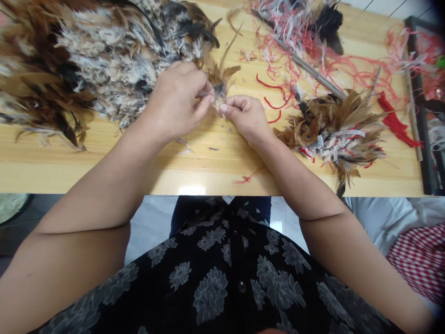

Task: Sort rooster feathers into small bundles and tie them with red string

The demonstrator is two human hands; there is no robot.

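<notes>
Between my hands, above the wooden table, is a small bunch of brown feathers (218, 79) with its tips pointing away from me. My left hand (181, 99) pinches at the pale, fluffy base of the bunch from the left. From the other side, the thumb and fingers of my right hand (246, 116) close on the same base. The fingertips almost meet there, and the exact grip is partly hidden. Left of my left hand lies a large heap of feathers (111, 60), whitish fluff in the middle with brown and black plumes around it.
At right lies a pile of tied brown feather bunches (337, 130). Behind it are tangled pink and white strings (288, 37), a thin stick (313, 72) and red yarn (396, 120). A dark-framed tray (419, 116) stands at the right edge. The wooden table's (194, 178) front edge is near my body.
</notes>
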